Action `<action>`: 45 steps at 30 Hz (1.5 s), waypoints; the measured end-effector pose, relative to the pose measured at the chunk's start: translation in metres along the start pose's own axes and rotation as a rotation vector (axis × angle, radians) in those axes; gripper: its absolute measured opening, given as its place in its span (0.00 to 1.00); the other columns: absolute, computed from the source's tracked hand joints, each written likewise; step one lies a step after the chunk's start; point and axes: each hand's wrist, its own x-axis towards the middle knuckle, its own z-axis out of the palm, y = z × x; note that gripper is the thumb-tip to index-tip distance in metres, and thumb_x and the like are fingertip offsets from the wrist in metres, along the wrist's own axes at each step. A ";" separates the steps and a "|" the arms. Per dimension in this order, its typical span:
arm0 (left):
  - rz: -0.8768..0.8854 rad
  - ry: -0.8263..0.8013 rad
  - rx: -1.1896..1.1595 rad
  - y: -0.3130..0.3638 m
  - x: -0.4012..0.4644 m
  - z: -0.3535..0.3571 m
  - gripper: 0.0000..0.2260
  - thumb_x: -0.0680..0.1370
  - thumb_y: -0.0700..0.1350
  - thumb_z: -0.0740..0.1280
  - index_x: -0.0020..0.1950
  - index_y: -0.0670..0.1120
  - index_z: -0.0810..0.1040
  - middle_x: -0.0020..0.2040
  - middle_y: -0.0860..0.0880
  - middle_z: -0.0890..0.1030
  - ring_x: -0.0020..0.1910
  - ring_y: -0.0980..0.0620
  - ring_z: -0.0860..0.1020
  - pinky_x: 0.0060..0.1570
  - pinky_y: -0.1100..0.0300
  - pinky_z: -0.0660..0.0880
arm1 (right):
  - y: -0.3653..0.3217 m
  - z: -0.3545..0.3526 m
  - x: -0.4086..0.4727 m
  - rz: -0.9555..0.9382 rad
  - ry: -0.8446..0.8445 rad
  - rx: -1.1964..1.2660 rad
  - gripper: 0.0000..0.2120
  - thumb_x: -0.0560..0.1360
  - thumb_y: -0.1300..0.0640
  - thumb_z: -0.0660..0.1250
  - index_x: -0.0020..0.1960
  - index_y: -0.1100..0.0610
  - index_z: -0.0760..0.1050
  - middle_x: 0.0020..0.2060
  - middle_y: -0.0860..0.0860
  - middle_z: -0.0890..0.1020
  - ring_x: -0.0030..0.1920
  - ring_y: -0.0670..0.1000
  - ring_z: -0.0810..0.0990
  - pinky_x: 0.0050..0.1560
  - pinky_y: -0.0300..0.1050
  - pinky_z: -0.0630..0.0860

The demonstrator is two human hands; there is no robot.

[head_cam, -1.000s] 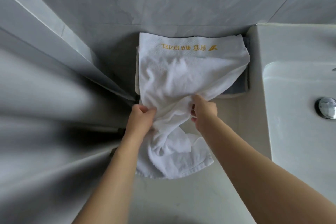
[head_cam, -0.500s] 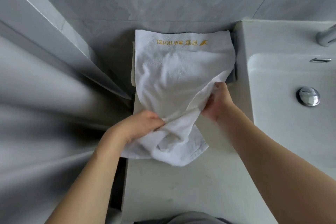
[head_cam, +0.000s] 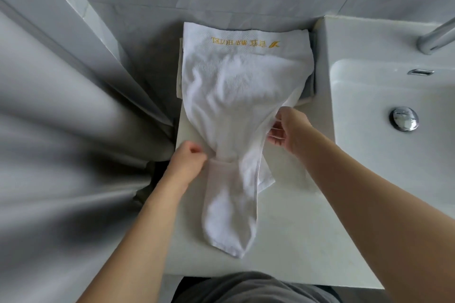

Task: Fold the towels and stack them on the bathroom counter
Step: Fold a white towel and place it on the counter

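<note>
Both bare forearms reach forward from below, left hand (head_cam: 187, 163) curled knuckles-up with fingers (head_cam: 197, 152) pinched shut on cloth at its inner side, right hand (head_cam: 290, 130) further forward and well apart from it, palm turned inward, fingers (head_cam: 275, 134) clamped on a cloth edge.

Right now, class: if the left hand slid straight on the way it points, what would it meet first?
The white towel: the left hand already pinches its gathered middle, so it would likely push further into that cloth.

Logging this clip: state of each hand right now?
Left hand: closed, pinching the white towel.
Right hand: closed on the same towel's right edge.
</note>
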 end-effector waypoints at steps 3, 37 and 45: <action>-0.108 0.108 -0.274 -0.016 0.028 -0.005 0.15 0.78 0.40 0.67 0.65 0.41 0.73 0.56 0.41 0.77 0.51 0.45 0.77 0.54 0.47 0.77 | 0.023 -0.010 -0.007 0.049 -0.049 -0.096 0.15 0.73 0.43 0.65 0.46 0.56 0.73 0.43 0.55 0.78 0.39 0.55 0.77 0.46 0.50 0.78; 0.044 -0.374 -0.031 0.011 -0.002 -0.055 0.24 0.65 0.60 0.78 0.58 0.53 0.81 0.54 0.52 0.86 0.52 0.51 0.85 0.52 0.56 0.77 | 0.097 -0.055 -0.012 -0.087 0.158 0.146 0.18 0.78 0.51 0.65 0.64 0.60 0.75 0.57 0.59 0.81 0.50 0.56 0.81 0.53 0.51 0.78; -0.088 -0.183 0.467 -0.045 0.002 -0.035 0.11 0.80 0.46 0.65 0.60 0.42 0.77 0.54 0.44 0.80 0.53 0.44 0.80 0.55 0.49 0.78 | 0.167 -0.081 -0.029 0.070 -0.108 -0.257 0.03 0.73 0.62 0.70 0.47 0.59 0.80 0.29 0.50 0.83 0.29 0.50 0.80 0.29 0.36 0.75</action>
